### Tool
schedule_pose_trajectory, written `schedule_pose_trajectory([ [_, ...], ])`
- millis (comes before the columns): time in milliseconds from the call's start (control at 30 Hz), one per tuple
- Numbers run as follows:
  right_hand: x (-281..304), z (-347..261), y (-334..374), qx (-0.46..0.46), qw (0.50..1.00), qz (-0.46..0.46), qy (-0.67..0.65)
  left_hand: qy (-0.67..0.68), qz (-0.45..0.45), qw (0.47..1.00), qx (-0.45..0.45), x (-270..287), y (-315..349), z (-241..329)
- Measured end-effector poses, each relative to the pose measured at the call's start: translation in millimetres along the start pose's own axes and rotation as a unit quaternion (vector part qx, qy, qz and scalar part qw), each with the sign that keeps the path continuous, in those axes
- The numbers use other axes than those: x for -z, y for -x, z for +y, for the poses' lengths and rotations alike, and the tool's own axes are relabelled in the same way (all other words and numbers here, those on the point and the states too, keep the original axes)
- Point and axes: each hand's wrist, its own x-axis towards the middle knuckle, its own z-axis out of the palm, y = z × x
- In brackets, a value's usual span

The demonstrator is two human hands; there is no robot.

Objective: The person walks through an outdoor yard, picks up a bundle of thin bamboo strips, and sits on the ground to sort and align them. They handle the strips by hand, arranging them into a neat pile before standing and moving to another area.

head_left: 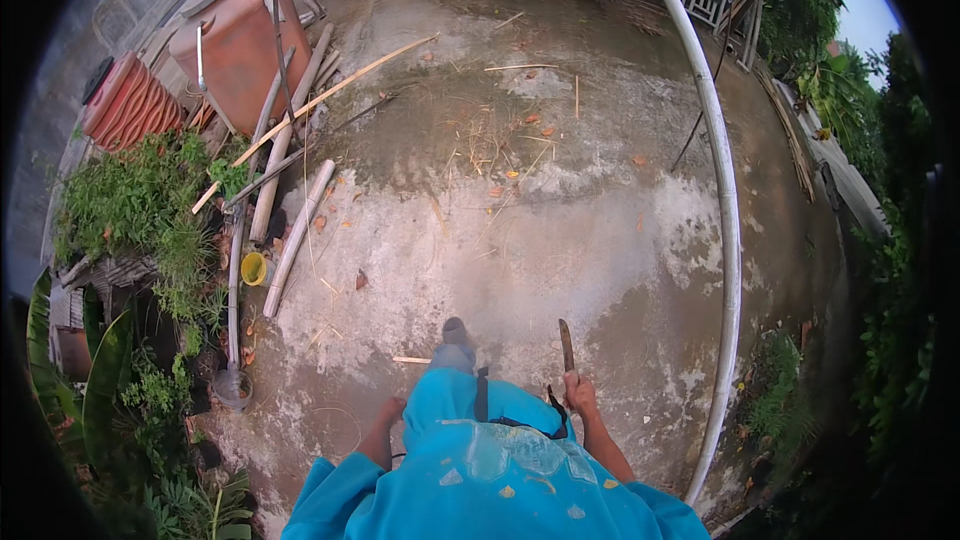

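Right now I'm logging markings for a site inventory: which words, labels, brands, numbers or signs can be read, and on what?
No text can be read.
Orange tank: no legible lettering.
Blue shirt: printed shapes, no readable letters.
Blade in the right hand: too small to tell any marking.

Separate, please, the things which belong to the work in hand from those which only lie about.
Apparently in use:
long knife, held in the right hand

Apparently just lying about:
short pale stick
thick pale pole
yellow bucket
brown leaf
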Motion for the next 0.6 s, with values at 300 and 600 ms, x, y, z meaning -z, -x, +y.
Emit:
schedule_pose_trajectory([
  [300, -22, 10, -42, -0.137, 0.989, -0.051, 0.032, 0.099, 0.152, 0.968, -0.171, 107, -142, 262],
  [600, -1, -151, -241, -0.147, 0.987, -0.058, 0.031, 0.107, 0.121, 0.964, -0.209, 159, -212, 441],
])
